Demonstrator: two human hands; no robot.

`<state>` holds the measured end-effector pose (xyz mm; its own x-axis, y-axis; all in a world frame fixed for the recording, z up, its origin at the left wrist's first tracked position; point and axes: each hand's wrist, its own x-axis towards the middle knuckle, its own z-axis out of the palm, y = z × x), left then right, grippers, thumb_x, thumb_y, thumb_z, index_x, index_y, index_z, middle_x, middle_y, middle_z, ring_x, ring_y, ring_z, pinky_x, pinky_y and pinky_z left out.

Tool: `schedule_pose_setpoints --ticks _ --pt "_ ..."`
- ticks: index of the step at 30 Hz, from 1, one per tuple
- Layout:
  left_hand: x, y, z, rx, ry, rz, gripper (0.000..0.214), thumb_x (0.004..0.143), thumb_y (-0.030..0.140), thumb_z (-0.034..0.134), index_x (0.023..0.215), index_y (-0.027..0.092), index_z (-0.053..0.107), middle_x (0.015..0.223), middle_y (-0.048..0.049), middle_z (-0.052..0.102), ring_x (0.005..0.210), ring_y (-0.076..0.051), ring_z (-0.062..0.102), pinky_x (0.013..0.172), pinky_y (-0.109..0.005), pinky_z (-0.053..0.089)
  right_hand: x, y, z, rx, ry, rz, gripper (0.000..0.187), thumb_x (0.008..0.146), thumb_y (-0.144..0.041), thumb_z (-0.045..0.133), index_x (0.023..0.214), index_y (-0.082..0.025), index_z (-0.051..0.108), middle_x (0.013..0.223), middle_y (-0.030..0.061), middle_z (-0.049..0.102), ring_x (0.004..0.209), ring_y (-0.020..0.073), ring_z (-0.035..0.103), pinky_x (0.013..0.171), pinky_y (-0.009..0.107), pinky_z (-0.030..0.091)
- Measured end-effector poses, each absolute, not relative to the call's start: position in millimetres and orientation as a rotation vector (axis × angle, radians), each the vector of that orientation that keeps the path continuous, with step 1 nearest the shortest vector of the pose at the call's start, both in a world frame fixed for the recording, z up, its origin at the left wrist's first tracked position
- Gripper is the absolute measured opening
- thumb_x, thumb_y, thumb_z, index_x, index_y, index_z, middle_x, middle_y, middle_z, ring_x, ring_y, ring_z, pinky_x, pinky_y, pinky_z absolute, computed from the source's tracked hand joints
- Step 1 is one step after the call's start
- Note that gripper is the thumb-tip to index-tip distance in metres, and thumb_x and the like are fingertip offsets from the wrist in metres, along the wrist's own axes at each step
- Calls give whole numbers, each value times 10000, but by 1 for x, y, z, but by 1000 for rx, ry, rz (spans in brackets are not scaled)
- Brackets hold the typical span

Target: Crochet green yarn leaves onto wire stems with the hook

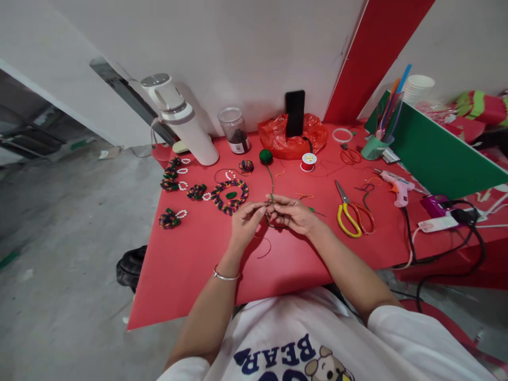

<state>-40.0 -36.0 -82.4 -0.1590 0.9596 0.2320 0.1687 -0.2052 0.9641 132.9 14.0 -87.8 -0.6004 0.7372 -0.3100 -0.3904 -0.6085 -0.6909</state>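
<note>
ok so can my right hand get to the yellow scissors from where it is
Probably yes: the yellow scissors lie on the red table just beside the right hand, nothing bulky between. That hand and the left hand are both pinching the green cord, though.

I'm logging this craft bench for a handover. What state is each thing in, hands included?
Left hand: pinching the green cord.
Right hand: pinching the same cord.
Yellow scissors: blades closed, lying flat.
Jar: lid on, partly filled.
Phone: upright, screen dark.
Glue gun: lying on its side.
</note>
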Motion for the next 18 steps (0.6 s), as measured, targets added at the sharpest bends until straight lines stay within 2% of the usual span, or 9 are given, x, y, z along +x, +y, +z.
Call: schedule_pose_setpoints --ticks 3,6,11,14,18 --pt "-38 -36 -85 1416 1418 1468 197 860 343 672 779 197 776 742 -58 727 701 -182 650 697 -311 511 130 10 -94 -818 -1020 2131 501 786 -193 774 1280 -252 719 807 -7 783 608 93 701 587 200 584" --pt "-37 -35 -86 1551 1518 1462 166 835 282 662 729 192 751 660 -31 678 607 -152 604 626 -286 469 125 5 -101 -879 -1418 1860 493 874 -252 686 1366 -235 668 769 -10 761 618 117 699 618 248 594" --pt "-35 -35 -87 1758 1682 1446 219 815 218 601 608 191 663 570 -3 587 544 -127 524 581 -267 404 123 1 -100 -939 -2025 976 330 973 -198 569 1259 -238 727 1127 89 787 959 196 749 877 331 583" --pt "-33 -36 -88 1723 1681 1418 213 811 229 592 612 194 658 582 -6 601 560 -133 532 588 -269 407 126 1 -93 -989 -2274 617 225 986 -194 589 1154 -218 737 1062 111 794 945 212 742 882 327 552" --pt "-29 -37 -90 1580 1613 1386 198 806 236 585 639 195 683 625 -16 650 587 -141 567 603 -273 429 129 3 -90 -1051 -2363 465 122 985 -205 609 1046 -202 714 911 92 780 843 205 723 790 305 536"
